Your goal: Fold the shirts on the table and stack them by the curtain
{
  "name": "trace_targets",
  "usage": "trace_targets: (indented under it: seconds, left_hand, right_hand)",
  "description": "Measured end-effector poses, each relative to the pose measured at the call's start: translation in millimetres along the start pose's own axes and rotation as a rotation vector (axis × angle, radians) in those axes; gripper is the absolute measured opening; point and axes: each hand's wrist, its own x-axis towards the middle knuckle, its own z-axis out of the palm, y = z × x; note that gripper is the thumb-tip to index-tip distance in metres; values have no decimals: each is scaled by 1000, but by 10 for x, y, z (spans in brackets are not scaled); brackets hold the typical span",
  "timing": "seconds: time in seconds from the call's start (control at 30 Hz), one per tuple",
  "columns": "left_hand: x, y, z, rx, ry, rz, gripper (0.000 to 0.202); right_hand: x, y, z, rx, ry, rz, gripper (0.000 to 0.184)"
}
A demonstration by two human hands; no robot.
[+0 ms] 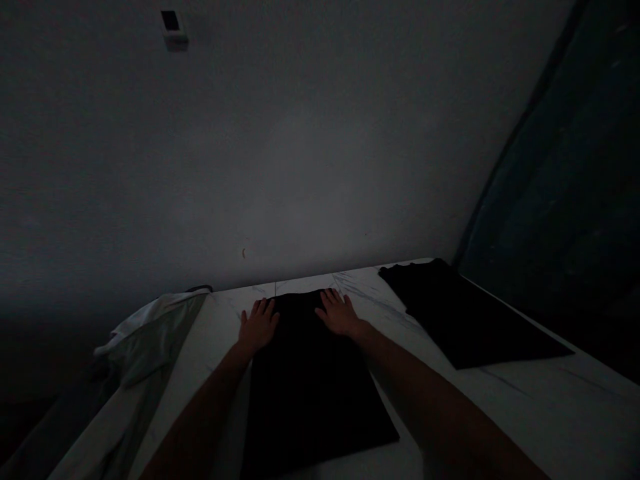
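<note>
A black folded garment (310, 393) lies flat on the white marble-patterned table (525, 420) in front of me. My left hand (259, 325) rests palm down at the garment's far left corner, fingers stretched out. My right hand (338, 313) lies flat on the garment's far edge, fingers spread. Neither hand grips anything. The room is very dim.
A second black garment (465, 313) lies spread on the table's right side. A pale garment (145, 337) is heaped over the table's left edge. A plain wall stands behind the table, a dark panel (575, 187) leans at the right.
</note>
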Motion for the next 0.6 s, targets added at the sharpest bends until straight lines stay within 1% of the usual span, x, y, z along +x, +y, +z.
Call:
trace_targets:
  seconds: [0.1, 0.17, 0.23, 0.27, 0.33, 0.4, 0.43, 0.5, 0.6]
  left_hand:
    - [-7, -32, -20, 26, 5, 1, 59]
    - [-49, -32, -60, 34, 12, -45, 59]
    - [-140, 21, -99, 41, 48, -96, 59]
    - [-206, 70, -110, 46, 72, -92, 59]
    - [-367, 203, -108, 50, 109, 0, 60]
    - [-538, 337, -78, 48, 99, 128, 61]
    - [-615, 389, -57, 43, 84, 169, 61]
    - [-734, 440, -13, 35, 50, 196, 61]
    - [-808, 399, 45, 22, 24, 165, 62]
  right_hand:
    - [13, 6, -10, 0, 16, 5, 71]
    - [-3, -9, -41, 6, 14, 32, 71]
    - [-41, -60, -72, 3, 8, 75, 72]
    - [-71, -100, -81, -2, 14, 84, 72]
    - [-158, -194, -74, -5, 36, 40, 72]
    - [-271, -278, -36, 15, 32, -64, 74]
    - [-331, -305, -12, 29, 17, -108, 74]
    - [-438, -315, 31, 47, -6, -149, 75]
    - [-532, -236, 50, 50, -4, -106, 75]
